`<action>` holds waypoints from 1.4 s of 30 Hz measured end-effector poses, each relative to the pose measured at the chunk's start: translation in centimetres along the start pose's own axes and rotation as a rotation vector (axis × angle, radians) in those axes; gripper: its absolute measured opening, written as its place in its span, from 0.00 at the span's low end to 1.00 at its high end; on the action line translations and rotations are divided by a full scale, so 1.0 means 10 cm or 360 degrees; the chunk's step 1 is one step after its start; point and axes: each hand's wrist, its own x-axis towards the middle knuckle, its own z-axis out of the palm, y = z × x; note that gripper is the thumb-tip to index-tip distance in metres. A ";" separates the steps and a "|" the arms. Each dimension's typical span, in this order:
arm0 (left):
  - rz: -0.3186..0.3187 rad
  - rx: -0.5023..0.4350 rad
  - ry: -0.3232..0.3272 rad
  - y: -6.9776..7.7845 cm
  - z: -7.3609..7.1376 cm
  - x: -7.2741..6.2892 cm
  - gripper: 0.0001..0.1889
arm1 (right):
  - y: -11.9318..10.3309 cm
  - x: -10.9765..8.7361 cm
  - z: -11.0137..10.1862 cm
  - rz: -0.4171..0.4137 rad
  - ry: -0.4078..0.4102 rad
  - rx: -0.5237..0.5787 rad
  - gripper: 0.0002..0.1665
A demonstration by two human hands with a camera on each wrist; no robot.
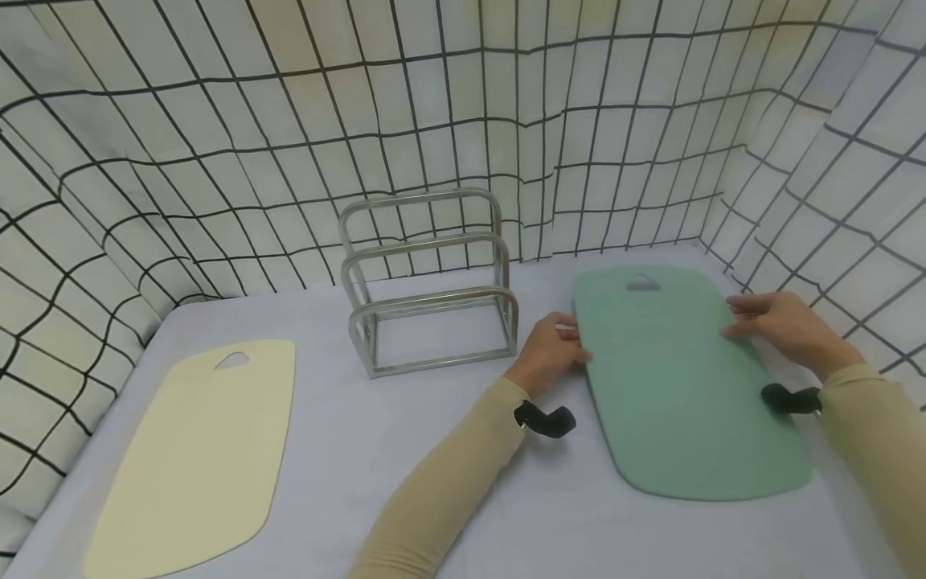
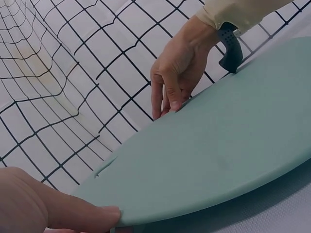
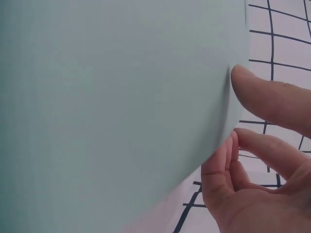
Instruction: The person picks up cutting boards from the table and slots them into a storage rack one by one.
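A green cutting board (image 1: 673,386) with a handle slot near its far end lies between my two hands. At its left edge, my left hand (image 1: 547,354) pinches the board, thumb on top and fingers beneath. My right hand (image 1: 792,330) pinches the opposite edge, thumb above and fingers under it. In the left wrist view the board (image 2: 209,141) shows a gap and shadow below its near edge, so that side is off the table. Seen from the right wrist, the thumb (image 3: 267,99) presses on the board's surface near its rim.
A metal three-loop rack (image 1: 434,305) stands at the back middle, left of the green board. On the left lies a pale yellow cutting board (image 1: 206,458) flat on the white table (image 1: 347,482). Grid-patterned cloth (image 1: 448,104) hangs behind and at both sides.
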 end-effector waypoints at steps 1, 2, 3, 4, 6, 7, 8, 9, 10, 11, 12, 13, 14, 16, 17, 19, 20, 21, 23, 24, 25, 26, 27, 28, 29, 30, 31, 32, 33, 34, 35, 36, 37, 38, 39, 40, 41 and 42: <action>-0.0009 0.0006 0.0001 0.01 0.00 0.00 0.31 | 0.00 0.00 0.00 -0.0010 -0.0008 -0.0002 0.63; -0.0015 0.0011 -0.0002 0.01 -0.01 0.00 0.32 | -0.01 -0.01 0.00 -0.0018 -0.0019 -0.0007 0.62; -0.0023 0.0017 -0.0007 0.02 -0.01 0.00 0.33 | -0.02 -0.01 0.00 -0.0028 -0.0028 -0.0016 0.62; -0.0027 0.0024 -0.0014 0.03 -0.01 0.00 0.34 | -0.02 -0.02 -0.01 -0.0038 -0.0039 -0.0021 0.62; -0.0033 0.0042 -0.0019 0.05 -0.02 0.00 0.36 | -0.03 -0.03 -0.01 -0.0063 -0.0064 -0.0028 0.61; -0.0036 0.0050 -0.0023 0.06 -0.03 -0.01 0.37 | -0.04 -0.04 -0.02 -0.0076 -0.0077 -0.0027 0.61; -0.0037 0.0058 -0.0028 0.07 -0.03 -0.01 0.37 | -0.05 -0.05 -0.02 -0.0084 -0.0083 -0.0030 0.61; -0.0037 0.0065 -0.0029 0.09 -0.04 -0.02 0.37 | -0.06 -0.05 -0.02 -0.0090 -0.0090 -0.0024 0.62; -0.0034 0.0082 -0.0026 0.09 -0.05 -0.03 0.38 | -0.07 -0.06 -0.02 -0.0090 -0.0094 -0.0018 0.63; -0.0032 0.0093 -0.0023 0.10 -0.06 -0.03 0.38 | -0.07 -0.06 -0.02 -0.0090 -0.0097 -0.0015 0.63; -0.0031 0.0100 -0.0018 0.11 -0.07 -0.04 0.38 | -0.07 -0.07 -0.02 -0.0090 -0.0097 -0.0013 0.64; -0.0032 0.0105 -0.0014 0.11 -0.08 -0.04 0.38 | -0.08 -0.07 -0.01 -0.0087 -0.0098 -0.0013 0.65; -0.0032 0.0114 -0.0012 0.11 -0.09 -0.04 0.38 | -0.07 -0.07 -0.01 -0.0089 -0.0098 -0.0016 0.66; -0.0036 0.0130 -0.0007 0.11 -0.11 -0.03 0.38 | -0.07 -0.07 0.01 -0.0096 -0.0098 -0.0018 0.67; -0.0040 0.0128 -0.0009 0.11 -0.12 -0.03 0.38 | -0.06 -0.07 0.01 -0.0106 -0.0098 -0.0018 0.67; -0.0053 0.0121 -0.0019 0.11 -0.14 -0.03 0.38 | -0.05 -0.07 0.03 -0.0124 -0.0093 -0.0023 0.66; -0.0055 0.0122 -0.0024 0.11 -0.14 -0.02 0.38 | -0.04 -0.07 0.04 -0.0136 -0.0092 -0.0024 0.66; -0.0056 0.0121 -0.0029 0.11 -0.15 -0.02 0.38 | -0.03 -0.07 0.04 -0.0146 -0.0088 -0.0024 0.65; -0.0054 0.0111 -0.0023 0.12 -0.17 -0.03 0.38 | -0.02 -0.07 0.05 -0.0170 -0.0077 -0.0027 0.64; -0.0052 0.0107 -0.0019 0.12 -0.17 -0.03 0.38 | -0.02 -0.06 0.06 -0.0185 -0.0072 -0.0030 0.63; -0.0047 0.0106 -0.0009 0.13 -0.18 -0.03 0.38 | -0.02 -0.06 0.06 -0.0200 -0.0068 -0.0030 0.63; -0.0044 0.0111 0.0004 0.13 -0.19 -0.03 0.37 | -0.02 -0.06 0.06 -0.0217 -0.0068 -0.0026 0.62; -0.0044 0.0112 0.0012 0.14 -0.19 -0.03 0.37 | -0.02 -0.05 0.07 -0.0230 -0.0065 -0.0023 0.62; -0.0042 0.0111 0.0021 0.14 -0.20 -0.03 0.37 | -0.02 -0.05 0.07 -0.0239 -0.0064 -0.0019 0.61; -0.0042 0.0113 0.0027 0.14 -0.21 -0.03 0.36 | -0.03 -0.05 0.08 -0.0246 -0.0063 -0.0012 0.61; -0.0044 0.0108 0.0029 0.14 -0.21 -0.04 0.36 | -0.03 -0.04 0.08 -0.0243 -0.0054 -0.0011 0.61; -0.0043 0.0107 0.0027 0.14 -0.21 -0.04 0.36 | -0.02 -0.04 0.09 -0.0235 -0.0039 -0.0007 0.62; -0.0039 0.0104 0.0023 0.15 -0.22 -0.04 0.37 | -0.02 -0.04 0.09 -0.0225 -0.0022 -0.0005 0.62; -0.0033 0.0106 0.0017 0.15 -0.21 -0.04 0.37 | -0.01 -0.04 0.09 -0.0215 -0.0001 -0.0001 0.62; -0.0025 0.0106 0.0011 0.15 -0.21 -0.05 0.38 | -0.01 -0.04 0.09 -0.0207 0.0021 0.0001 0.62; -0.0014 0.0111 0.0008 0.15 -0.21 -0.05 0.38 | 0.00 -0.04 0.09 -0.0198 0.0045 0.0005 0.62; -0.0001 0.0117 0.0006 0.16 -0.21 -0.05 0.38 | 0.00 -0.04 0.08 -0.0194 0.0071 0.0014 0.62; 0.0014 0.0126 0.0006 0.17 -0.20 -0.06 0.38 | 0.01 -0.05 0.08 -0.0194 0.0089 0.0025 0.62; 0.0028 0.0131 0.0012 0.17 -0.20 -0.07 0.38 | 0.01 -0.05 0.08 -0.0194 0.0101 0.0033 0.62; 0.0040 0.0140 0.0015 0.18 -0.19 -0.08 0.38 | 0.01 -0.05 0.08 -0.0194 0.0113 0.0039 0.62; 0.0047 0.0147 0.0020 0.19 -0.19 -0.08 0.38 | 0.01 -0.05 0.07 -0.0189 0.0121 0.0039 0.62; 0.0055 0.0151 0.0028 0.20 -0.19 -0.09 0.37 | 0.00 -0.04 0.07 -0.0180 0.0128 0.0044 0.63; 0.0058 0.0154 0.0034 0.21 -0.18 -0.10 0.37 | 0.00 -0.04 0.07 -0.0177 0.0131 0.0045 0.63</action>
